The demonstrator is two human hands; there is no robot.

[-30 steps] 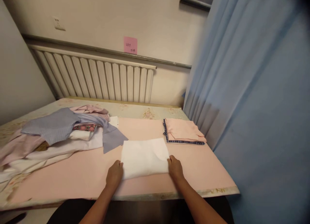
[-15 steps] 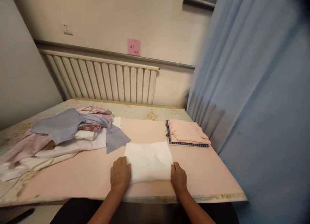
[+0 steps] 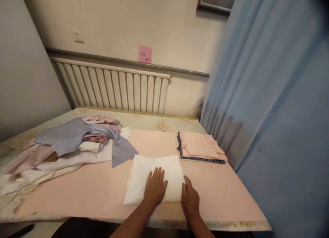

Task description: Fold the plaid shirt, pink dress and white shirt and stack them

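A folded white cloth (image 3: 171, 169) lies in front of me, its left side spreading a little wider at the near corner. My left hand (image 3: 155, 186) rests flat on the middle of it, fingers stretched and slightly apart. At the cloth's right edge is my right hand (image 3: 189, 197), touching the side, with thumb and forefinger apart and the other fingers partly hidden. Both hands are over a pink sheet (image 3: 89, 190) spread on the bed or table.
A loose heap of clothes, with a blue-grey garment (image 3: 64, 135) on top, lies at the left. Back right sits a folded stack with a pink cloth (image 3: 202, 145) uppermost. A blue curtain (image 3: 269, 111) hangs along the right side, and a radiator (image 3: 115, 87) stands behind.
My left hand has let go of the cloth's left edge and moved right onto its top. The cloth's left side has spread outward. My right hand stays at the right edge, its grip loosened.
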